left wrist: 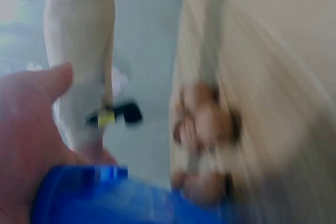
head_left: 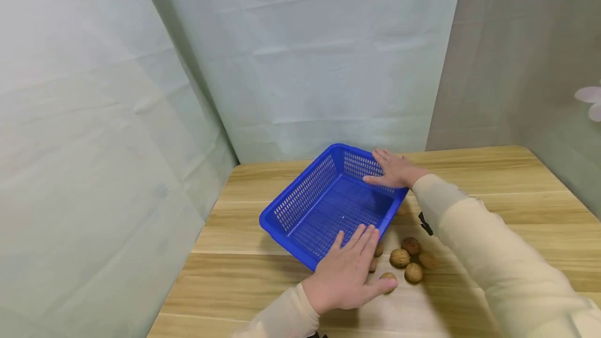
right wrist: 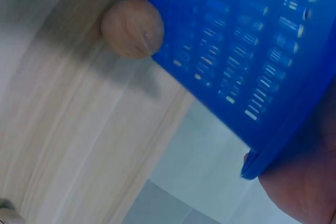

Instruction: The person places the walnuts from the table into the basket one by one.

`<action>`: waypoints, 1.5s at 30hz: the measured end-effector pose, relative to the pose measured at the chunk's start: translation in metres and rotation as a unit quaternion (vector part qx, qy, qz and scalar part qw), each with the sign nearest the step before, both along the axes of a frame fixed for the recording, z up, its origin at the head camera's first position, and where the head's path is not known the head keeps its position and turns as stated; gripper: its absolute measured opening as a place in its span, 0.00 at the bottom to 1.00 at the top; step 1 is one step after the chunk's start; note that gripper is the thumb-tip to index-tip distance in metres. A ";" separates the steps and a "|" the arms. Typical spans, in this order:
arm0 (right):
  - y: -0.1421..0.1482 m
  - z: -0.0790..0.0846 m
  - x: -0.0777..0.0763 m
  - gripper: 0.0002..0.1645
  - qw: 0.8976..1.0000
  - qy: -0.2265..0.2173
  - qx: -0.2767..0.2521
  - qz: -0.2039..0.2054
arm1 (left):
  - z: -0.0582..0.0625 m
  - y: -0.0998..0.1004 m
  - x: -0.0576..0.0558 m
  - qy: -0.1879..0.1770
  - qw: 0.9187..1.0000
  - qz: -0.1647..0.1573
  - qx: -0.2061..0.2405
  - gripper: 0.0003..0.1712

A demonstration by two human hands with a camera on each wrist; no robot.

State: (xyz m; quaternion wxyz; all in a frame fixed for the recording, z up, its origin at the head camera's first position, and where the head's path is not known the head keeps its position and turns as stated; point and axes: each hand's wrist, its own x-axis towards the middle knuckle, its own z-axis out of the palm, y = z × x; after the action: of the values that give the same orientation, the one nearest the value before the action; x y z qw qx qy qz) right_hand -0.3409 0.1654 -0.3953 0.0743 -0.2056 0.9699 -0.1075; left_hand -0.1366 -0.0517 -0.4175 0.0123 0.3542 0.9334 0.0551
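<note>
A blue plastic basket (head_left: pixel 300 192) with slotted walls sits at an angle on the wooden table, its inside bare. My left hand (head_left: pixel 345 275) lies flat over its near rim, fingers straight and thumb spread to the right above a walnut (head_left: pixel 387 276). At the far right rim, my right hand (head_left: pixel 396 170) rests with straight fingers along the edge and the thumb over the inside. Several brown walnuts (head_left: pixel 400 258) lie right of the basket, some partly hidden by its wall. The right wrist view shows one walnut (right wrist: pixel 134 28) beside the basket's lower edge (right wrist: pixel 194 90).
The wooden table (head_left: pixel 220 275) ends at pale cloth hung behind (head_left: pixel 328 67) and to the left (head_left: pixel 117 145). A black strap piece (head_left: pixel 425 224) sticks out by the right sleeve (head_left: pixel 497 254). The left wrist view is blurred.
</note>
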 end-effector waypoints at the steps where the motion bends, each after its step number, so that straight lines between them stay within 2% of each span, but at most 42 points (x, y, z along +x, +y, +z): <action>1: 0.002 0.001 -0.001 0.58 1.000 -0.001 -0.002 -0.001 | 0.000 0.009 0.001 -0.006 1.000 0.000 0.006 0.55; 5: 0.014 0.005 -0.005 0.60 1.000 -0.015 -0.020 -0.004 | 0.004 0.042 0.004 -0.035 0.998 0.004 0.059 0.55; 7: 0.022 0.008 -0.004 0.59 0.998 -0.030 -0.060 -0.004 | 0.005 0.053 0.005 -0.043 0.995 -0.004 0.094 0.54; 9: 0.029 0.014 0.004 0.56 0.993 -0.047 -0.109 -0.008 | 0.007 0.056 0.007 -0.045 0.991 -0.023 0.125 0.52; 11: 0.036 0.020 0.018 0.53 0.987 -0.042 -0.156 -0.007 | 0.011 0.048 0.009 -0.027 0.988 -0.047 0.145 0.50; 14: 0.045 0.024 0.050 0.49 0.982 -0.011 -0.191 0.001 | 0.021 0.011 0.001 0.039 0.987 -0.068 0.142 0.49; 16: 0.050 0.023 0.075 0.49 0.982 0.023 -0.188 0.012 | 0.028 -0.024 -0.017 0.093 0.986 -0.056 0.128 0.49; 18: 0.055 0.018 0.095 0.50 0.982 0.049 -0.184 0.022 | 0.031 -0.061 -0.046 0.125 0.985 -0.029 0.112 0.49; 19: 0.056 0.014 0.103 0.50 0.981 0.060 -0.181 0.023 | 0.031 -0.078 -0.062 0.125 0.986 -0.012 0.110 0.49; 20: 0.057 0.010 0.109 0.51 0.981 0.067 -0.179 0.026 | 0.030 -0.094 -0.078 0.119 0.987 0.005 0.108 0.49; 22: 0.056 0.001 0.116 0.52 0.981 0.075 -0.178 0.026 | 0.025 -0.119 -0.104 0.084 0.989 0.036 0.114 0.48; 23: 0.054 -0.005 0.117 0.52 0.981 0.079 -0.176 0.026 | 0.021 -0.128 -0.114 0.062 0.990 0.045 0.118 0.48; 25: 0.049 -0.014 0.119 0.53 0.982 0.074 -0.173 0.022 | 0.013 -0.138 -0.123 0.010 0.991 0.058 0.120 0.49; 27: 0.043 -0.021 0.120 0.55 0.984 0.066 -0.164 0.015 | 0.004 -0.141 -0.122 -0.031 0.990 0.067 0.119 0.49; 30: 0.037 -0.027 0.124 0.57 0.986 0.054 -0.158 -0.002 | -0.004 -0.136 -0.113 -0.047 0.989 0.075 0.121 0.51; 36: 0.028 -0.027 0.126 0.59 0.988 0.054 -0.140 -0.033 | -0.007 -0.126 -0.090 -0.016 0.985 0.109 0.131 0.51; 40: 0.015 -0.026 0.119 0.60 0.988 0.061 -0.134 -0.041 | -0.003 -0.131 -0.077 -0.019 0.979 0.135 0.153 0.52; 45: -0.001 -0.025 0.114 0.59 0.989 0.065 -0.130 -0.038 | 0.000 -0.143 -0.063 -0.012 0.975 0.147 0.167 0.53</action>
State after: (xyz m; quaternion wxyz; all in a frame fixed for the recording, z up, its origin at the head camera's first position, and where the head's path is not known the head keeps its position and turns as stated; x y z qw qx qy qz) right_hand -0.2271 0.1648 -0.4202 -0.0200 -0.1827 0.9577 -0.2214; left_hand -0.1995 -0.1943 -0.4179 -0.0438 0.2096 0.9526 0.2159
